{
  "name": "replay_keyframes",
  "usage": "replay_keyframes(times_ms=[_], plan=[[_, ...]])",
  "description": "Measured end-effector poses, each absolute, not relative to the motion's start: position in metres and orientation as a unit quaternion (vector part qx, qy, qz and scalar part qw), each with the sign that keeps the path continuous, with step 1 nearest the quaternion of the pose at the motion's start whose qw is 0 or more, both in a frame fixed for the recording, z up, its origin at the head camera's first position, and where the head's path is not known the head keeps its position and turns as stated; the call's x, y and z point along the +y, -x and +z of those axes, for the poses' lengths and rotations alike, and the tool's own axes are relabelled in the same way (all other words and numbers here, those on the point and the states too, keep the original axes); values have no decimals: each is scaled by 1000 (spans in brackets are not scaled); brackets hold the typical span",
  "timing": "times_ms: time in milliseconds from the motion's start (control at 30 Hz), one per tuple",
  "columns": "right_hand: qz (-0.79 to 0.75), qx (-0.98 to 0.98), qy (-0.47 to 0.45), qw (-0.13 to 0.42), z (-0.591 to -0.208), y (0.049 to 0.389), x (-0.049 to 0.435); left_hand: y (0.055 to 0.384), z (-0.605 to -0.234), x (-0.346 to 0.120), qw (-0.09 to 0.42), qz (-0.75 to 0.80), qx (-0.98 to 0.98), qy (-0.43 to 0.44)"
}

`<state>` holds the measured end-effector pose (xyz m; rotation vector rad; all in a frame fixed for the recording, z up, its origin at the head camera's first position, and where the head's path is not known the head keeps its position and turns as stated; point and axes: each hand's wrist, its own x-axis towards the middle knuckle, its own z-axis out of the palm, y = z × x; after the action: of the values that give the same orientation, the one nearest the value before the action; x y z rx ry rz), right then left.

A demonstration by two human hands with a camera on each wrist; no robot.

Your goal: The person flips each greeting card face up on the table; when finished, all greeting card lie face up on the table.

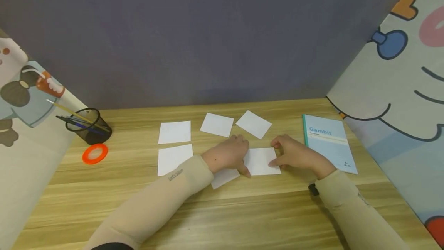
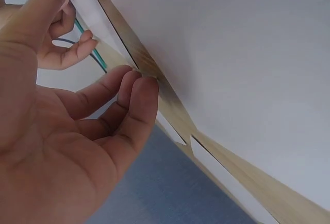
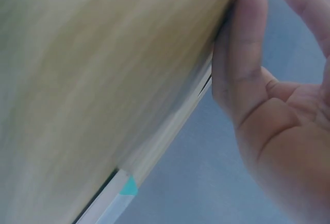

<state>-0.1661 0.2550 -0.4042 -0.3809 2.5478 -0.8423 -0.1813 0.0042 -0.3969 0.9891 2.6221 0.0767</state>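
Straight to the centre of the head view, right onto the white card (image 1: 261,162), flat on the wooden table (image 1: 263,215) between two hands. At its left edge, the left hand (image 1: 228,154): thumb down by the lower corner, fingers up by the upper one, spread apart along the edge. Opposite, the right hand (image 1: 295,154): thumb laid at the right edge, fingers up near the corner, a clear gap between.

Over to the left wrist view, and in with what the head view hides: palm side on show, fingers bent, tips bunched together, thumb stretched well away at upper left. Beyond it, finger and thumb of the opposite hand, also apart.

Now the right wrist view: mostly wood, fingers running off toward the upper right, contact at the tips hard to make out; cannot tell from there how firm. Low in that frame, just a teal corner of the notebook (image 1: 331,153), seen nearly whole at right in the head view.

Only in the head view: a pen holder (image 1: 97,135) at far left, an orange ring (image 1: 105,151) just below. Around the middle, an upper-left card (image 1: 174,132), a lower-left card (image 1: 173,160), a top-centre card (image 1: 217,125), a tilted card (image 1: 254,124), plus a half-covered card (image 1: 226,178) beneath the left wrist.
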Motion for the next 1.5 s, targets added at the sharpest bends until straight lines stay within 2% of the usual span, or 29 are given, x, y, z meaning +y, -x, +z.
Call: replay_keyframes(times_ms=[867,1500], plan=[[-314,912,138,224,-408,165,253,184,-398,10,197,37,927,-318],[-331,901,136,245,-405,171,251,191,-400,5,184,20,930,-319]])
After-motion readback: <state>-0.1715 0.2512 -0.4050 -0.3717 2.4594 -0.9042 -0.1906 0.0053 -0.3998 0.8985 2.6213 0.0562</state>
